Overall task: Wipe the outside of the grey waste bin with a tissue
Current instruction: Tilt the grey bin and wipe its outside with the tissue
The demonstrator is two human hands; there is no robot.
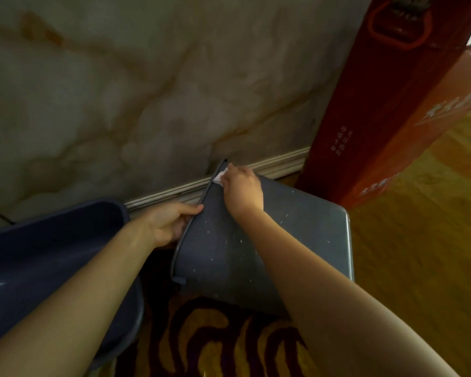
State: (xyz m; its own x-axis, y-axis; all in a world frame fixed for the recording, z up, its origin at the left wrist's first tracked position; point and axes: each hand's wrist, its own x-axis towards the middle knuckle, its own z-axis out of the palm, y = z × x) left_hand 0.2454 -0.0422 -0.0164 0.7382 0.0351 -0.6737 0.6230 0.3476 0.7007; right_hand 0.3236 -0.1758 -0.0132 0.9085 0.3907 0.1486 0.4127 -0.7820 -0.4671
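The grey waste bin (269, 240) lies tipped on its side on the floor, its rim toward the left and its base toward the right, with pale specks across its outer wall. My left hand (169, 224) grips the rim, thumb over the edge. My right hand (242, 189) presses a white tissue (220, 177) against the outer wall near the far end of the rim, close to the wall's skirting. Most of the tissue is hidden under my fingers.
A second, darker blue bin (38, 257) lies at the left under my left forearm. A tall red cardboard box (392, 104) leans against the marble wall (120, 104) at the right. Patterned yellow and maroon carpet (229, 344) covers the floor.
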